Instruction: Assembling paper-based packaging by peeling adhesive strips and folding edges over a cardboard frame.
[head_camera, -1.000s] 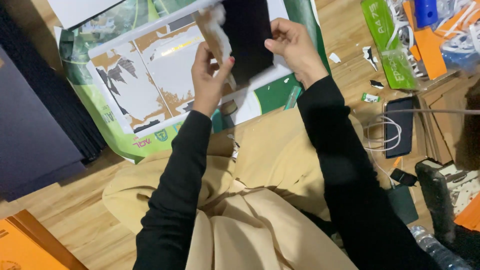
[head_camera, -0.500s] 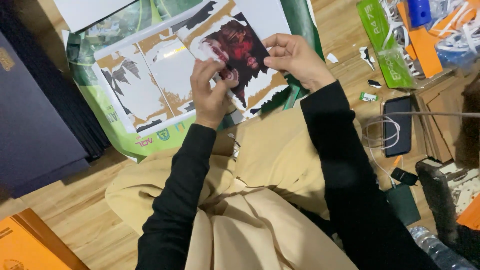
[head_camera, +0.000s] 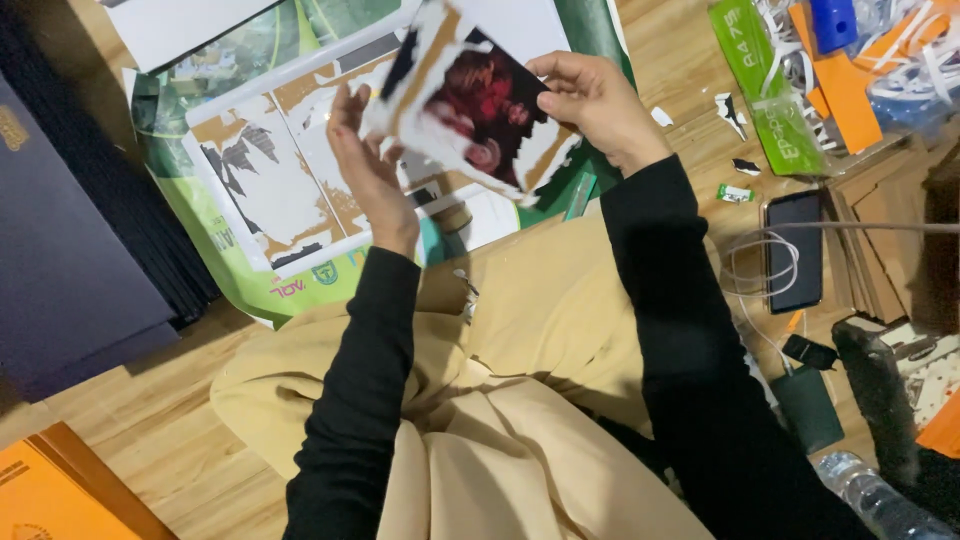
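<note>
Two of your hands, left hand (head_camera: 365, 165) and right hand (head_camera: 595, 105), pinch the torn dark-red glossy photo print (head_camera: 480, 110); next, peel its white backing gently.

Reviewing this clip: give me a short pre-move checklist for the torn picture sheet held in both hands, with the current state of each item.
1. Right hand grips the torn picture sheet at its right edge: ok.
2. Left hand holds the sheet's left side: ok, fingers up along that edge.
3. Sheet lifted clear of the backing board on the floor: ok, it is held above it.
4. Sheet whole: not ok, edges are ragged with white and brown torn patches.
5. Printed side facing the camera: ok, a dark reddish image shows.
6. Phone and white cable away from the hands: ok, they lie off to the right.
</note>
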